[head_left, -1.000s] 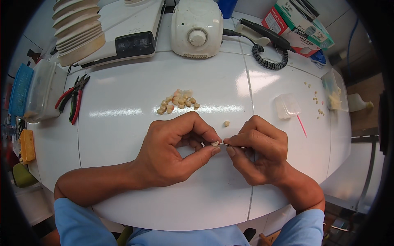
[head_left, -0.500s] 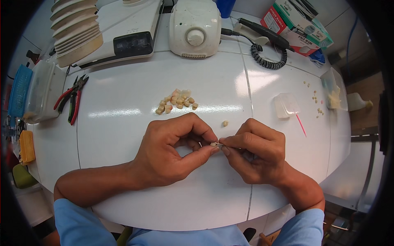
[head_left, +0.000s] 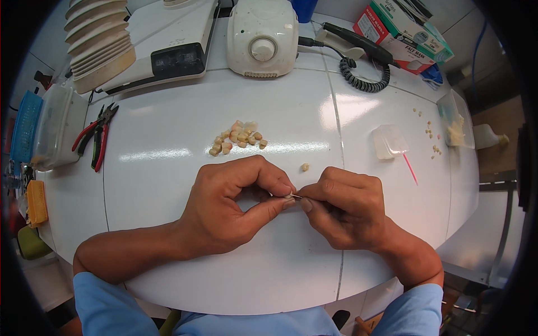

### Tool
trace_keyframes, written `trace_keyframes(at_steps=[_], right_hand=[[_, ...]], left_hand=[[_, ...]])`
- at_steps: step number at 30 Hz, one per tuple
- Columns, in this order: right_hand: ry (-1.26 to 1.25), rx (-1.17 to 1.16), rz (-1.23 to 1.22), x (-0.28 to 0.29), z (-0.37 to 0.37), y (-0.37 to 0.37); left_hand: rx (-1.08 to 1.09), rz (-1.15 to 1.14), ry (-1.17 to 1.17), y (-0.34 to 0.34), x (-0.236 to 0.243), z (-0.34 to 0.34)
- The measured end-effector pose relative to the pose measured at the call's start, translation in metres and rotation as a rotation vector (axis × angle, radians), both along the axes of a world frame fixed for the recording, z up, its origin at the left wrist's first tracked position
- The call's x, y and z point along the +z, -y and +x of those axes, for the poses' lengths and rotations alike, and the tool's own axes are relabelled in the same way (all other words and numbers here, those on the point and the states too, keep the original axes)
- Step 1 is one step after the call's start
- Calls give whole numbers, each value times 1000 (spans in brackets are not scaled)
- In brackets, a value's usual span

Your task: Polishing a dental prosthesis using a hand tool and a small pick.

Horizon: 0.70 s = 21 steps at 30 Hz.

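My left hand (head_left: 227,204) pinches a small cream tooth-like piece (head_left: 289,196) between thumb and forefinger, so that only a bit of it shows. Facing it, my right hand (head_left: 350,208) grips a thin metal pin-like tool (head_left: 297,196), with its tip at the piece; the rest is hidden by the fingers. A single loose tooth-like piece (head_left: 305,167) lies on the table just beyond my fingertips. Farther off, to the left of it, a heap of similar cream and pinkish pieces (head_left: 242,134) is spread on the white surface.
Red-handled pliers (head_left: 100,134) lie at left by a clear tub (head_left: 59,131). A white knobbed control box (head_left: 263,42) and a black handpiece (head_left: 361,43) stand at the back. At right are a small translucent container (head_left: 388,143), a pink stick (head_left: 411,171) and tiny scattered pieces (head_left: 429,131).
My hands have drawn very slightly apart, and a little more of the thin tool shows between them. The whole view has shifted slightly. Both grips stay the same.
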State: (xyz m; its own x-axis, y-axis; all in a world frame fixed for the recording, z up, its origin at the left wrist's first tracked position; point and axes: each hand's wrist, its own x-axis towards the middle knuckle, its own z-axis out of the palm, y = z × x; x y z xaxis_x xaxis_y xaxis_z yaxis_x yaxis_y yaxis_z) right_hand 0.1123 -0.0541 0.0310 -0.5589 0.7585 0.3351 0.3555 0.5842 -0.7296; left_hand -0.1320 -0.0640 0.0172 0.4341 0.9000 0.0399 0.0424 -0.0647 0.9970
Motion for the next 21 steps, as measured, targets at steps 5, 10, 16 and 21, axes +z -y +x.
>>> trace_keyframes(at_steps=[5, 10, 16, 21], right_hand=[[23, -8, 21, 1, 0, 1], [28, -76, 27, 1, -2, 4], [30, -78, 83, -2, -1, 3], [32, -81, 70, 1, -3, 4]], left_hand=[[-33, 1, -15, -1, 1, -1], [-15, 0, -34, -1, 2, 0], [-30, -12, -33, -1, 5, 0], [-20, -8, -44, -1, 4, 0]])
